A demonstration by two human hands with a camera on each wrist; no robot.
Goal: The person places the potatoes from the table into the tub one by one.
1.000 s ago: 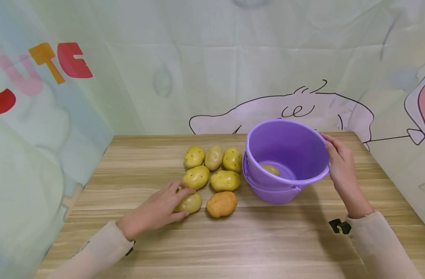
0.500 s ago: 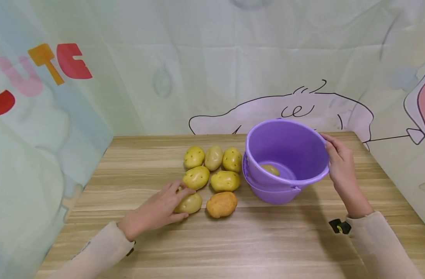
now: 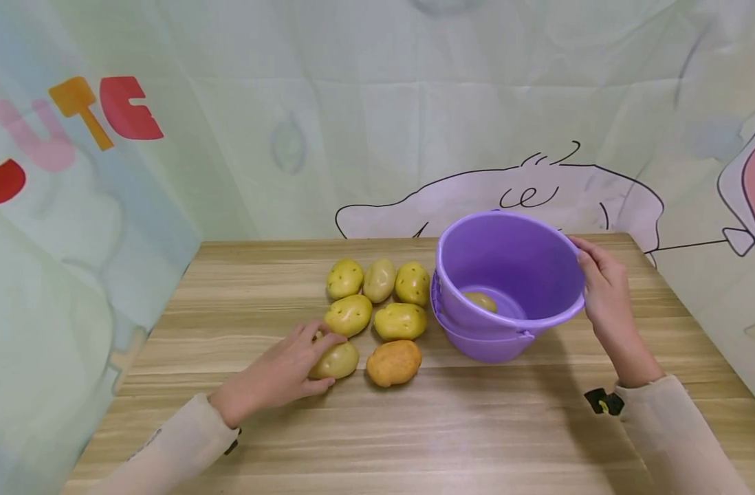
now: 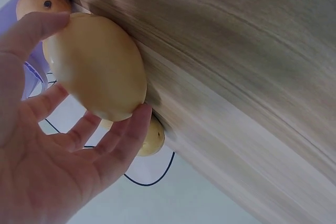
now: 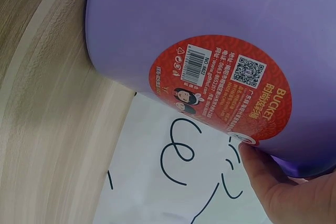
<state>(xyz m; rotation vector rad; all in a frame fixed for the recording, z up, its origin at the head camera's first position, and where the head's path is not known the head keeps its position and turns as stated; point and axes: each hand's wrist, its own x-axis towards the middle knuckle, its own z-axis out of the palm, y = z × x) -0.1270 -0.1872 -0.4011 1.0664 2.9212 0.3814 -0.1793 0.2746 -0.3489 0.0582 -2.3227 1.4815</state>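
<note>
A smooth, pale-yellow, oval potato [image 3: 340, 361] is lying on the wood-grain table [image 3: 476, 433], within the left hand [image 3: 281, 375]. Its slick-looking skin is probably the weak point: mainly thumb and fingertips are bearing on it, so an uneven pinch could let it slip and roll. A bright-yellow, dimpled potato [image 3: 348, 315] is sitting just beside it at 12 o'clock and a lumpy, orange-brown potato [image 3: 394, 363] at 3 o'clock; a sideways drag could knock either. The round, purple plastic bucket [image 3: 532, 254], at about 2 o'clock, is holding 1 pale potato [image 3: 480, 301]; a hard pull on its rim could tip it.

The left hand is pointing toward 2 o'clock, its cream sleeve [image 3: 179, 440] trailing toward 8 o'clock. Its thumb is pressing at 7 o'clock and its fingers, spread apart, are curling round the far side, clamped on the potato. The right hand [image 3: 606, 285] is gripping the rim at 3 o'clock, fingers clamped there but partly hidden, its sleeve [image 3: 674, 426] extending toward 5 o'clock.
</note>
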